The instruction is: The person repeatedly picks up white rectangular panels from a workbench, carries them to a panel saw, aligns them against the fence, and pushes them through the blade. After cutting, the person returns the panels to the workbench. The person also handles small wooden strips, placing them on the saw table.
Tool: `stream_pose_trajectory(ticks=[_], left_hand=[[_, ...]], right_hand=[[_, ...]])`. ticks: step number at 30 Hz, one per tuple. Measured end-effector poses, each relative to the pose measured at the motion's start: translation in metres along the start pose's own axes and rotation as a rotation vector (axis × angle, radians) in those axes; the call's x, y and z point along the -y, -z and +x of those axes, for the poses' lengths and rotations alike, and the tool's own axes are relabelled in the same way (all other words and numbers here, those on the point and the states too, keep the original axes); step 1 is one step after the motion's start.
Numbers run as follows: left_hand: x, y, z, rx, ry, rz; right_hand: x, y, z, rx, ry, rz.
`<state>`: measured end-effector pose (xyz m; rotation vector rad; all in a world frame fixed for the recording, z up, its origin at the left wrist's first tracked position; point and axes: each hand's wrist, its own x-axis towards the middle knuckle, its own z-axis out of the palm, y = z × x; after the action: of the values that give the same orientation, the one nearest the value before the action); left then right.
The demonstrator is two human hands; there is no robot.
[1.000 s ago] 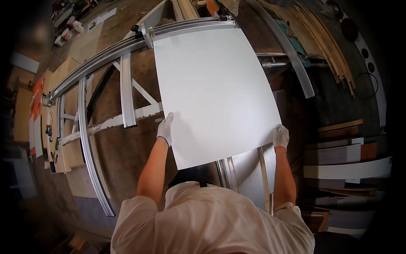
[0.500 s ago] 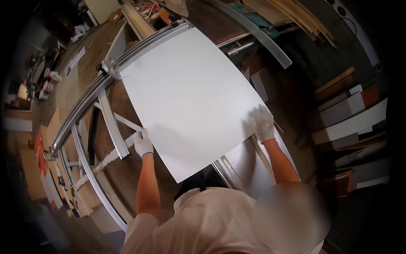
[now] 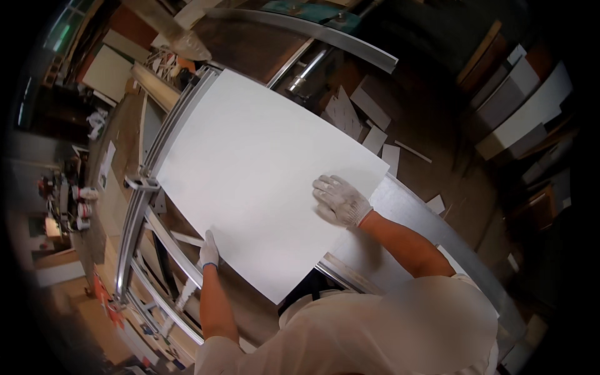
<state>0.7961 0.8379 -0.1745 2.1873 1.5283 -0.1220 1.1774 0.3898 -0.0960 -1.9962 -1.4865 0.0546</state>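
A white sheet [image 3: 269,187] lay aslant at the middle of the view, its upper-left edge along a grooved metal rail [image 3: 175,128] and its near corner pointing toward the person's waist. The right hand [image 3: 340,201], in a pale knitted glove with a reddish cuff, was open and rested palm down on the sheet's right part, the fingers directed to the left. The left hand [image 3: 209,251], in a like glove with a blue cuff, was at the sheet's lower-left edge; part of it was hidden, and whether it gripped the edge could not be told. A metal stop [image 3: 144,182] sat on the rail beside the sheet's left corner, and below it a silver bar [image 3: 175,249] extended from the rail toward the left forearm. Under the right forearm a smooth metal table [image 3: 415,215] showed beyond the sheet's near right edge. Past the sheet's far side were a bright metal tube [image 3: 307,72] and, farther off, a long grey beam [image 3: 312,30] with a teal object [image 3: 312,12] behind it. Pale offcuts [image 3: 375,139] lay on the brown floor [image 3: 415,178] near the sheet's right corner. At the far right, well apart from the sheet, stood boards [image 3: 522,119] of white, grey and brown. The person's light shirt [image 3: 337,334] filled the lower edge.
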Motion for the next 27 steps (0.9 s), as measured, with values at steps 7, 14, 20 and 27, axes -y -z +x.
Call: stream_pose_trajectory(ticks=[7,14,20,27], left_hand=[[-0.007,0.002,0.008,0.025,0.064,-0.279],[-0.014,-0.008,0.013,0.042,0.171,-0.726],[-0.022,-0.005,0.010,0.000,0.235,-0.530],[-0.020,0.000,0.017,-0.030,0.165,-0.540]], right_hand=[[-0.008,-0.003,-0.005,-0.112,-0.018,-0.006],[-0.010,-0.003,-0.007,-0.082,-0.033,0.035],[-0.008,0.000,-0.002,-0.013,-0.036,0.012],[-0.004,0.001,0.010,-0.096,0.028,-0.048]])
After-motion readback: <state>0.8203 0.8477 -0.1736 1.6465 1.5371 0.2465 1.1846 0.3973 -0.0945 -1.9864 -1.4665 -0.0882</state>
